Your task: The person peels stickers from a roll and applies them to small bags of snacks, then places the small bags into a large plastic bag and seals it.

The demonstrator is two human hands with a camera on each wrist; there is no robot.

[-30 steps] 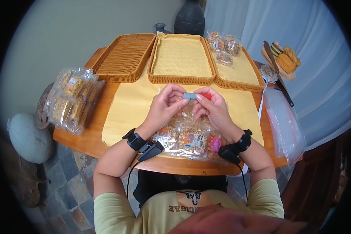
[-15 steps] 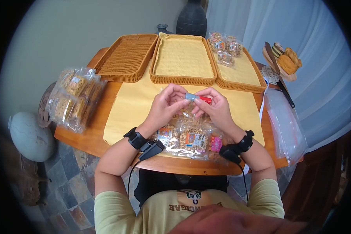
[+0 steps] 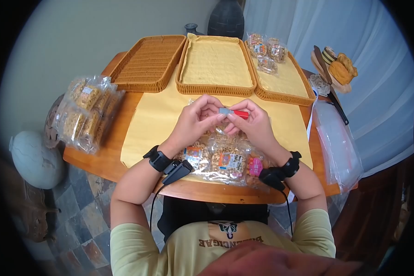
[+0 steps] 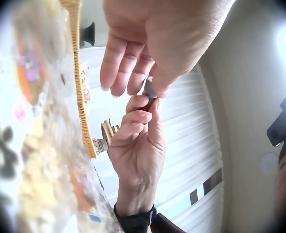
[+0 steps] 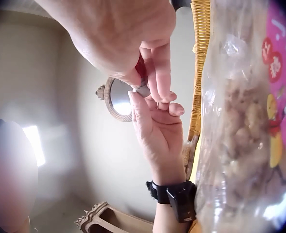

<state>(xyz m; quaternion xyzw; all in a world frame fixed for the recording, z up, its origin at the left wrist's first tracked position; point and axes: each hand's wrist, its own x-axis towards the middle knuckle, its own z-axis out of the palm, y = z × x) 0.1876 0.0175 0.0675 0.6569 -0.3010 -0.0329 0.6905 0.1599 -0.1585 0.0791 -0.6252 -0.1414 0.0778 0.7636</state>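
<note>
A small grey and red object (image 3: 240,113) is held between both hands above bagged snacks (image 3: 227,161) at the table's front. My left hand (image 3: 195,120) pinches its grey end with thumb and fingers. The red end is pinched by my right hand (image 3: 254,125). In the left wrist view the grey part (image 4: 149,88) shows between the fingertips of both hands, and the right wrist view shows the red part (image 5: 141,67) under the right hand's fingers. What exactly the object is, I cannot tell.
Three wicker trays stand along the back: a bare one (image 3: 148,62), a cloth-lined one (image 3: 216,91), and one (image 3: 287,97) with several bags. Stacked snack bags (image 3: 85,115) sit at left. A knife (image 3: 338,106), bread (image 3: 340,71) and clear plastic bags (image 3: 338,147) lie at right.
Both hands stay on the grey and red object, which has tilted slightly between the fingers. The head view has shifted a little.
</note>
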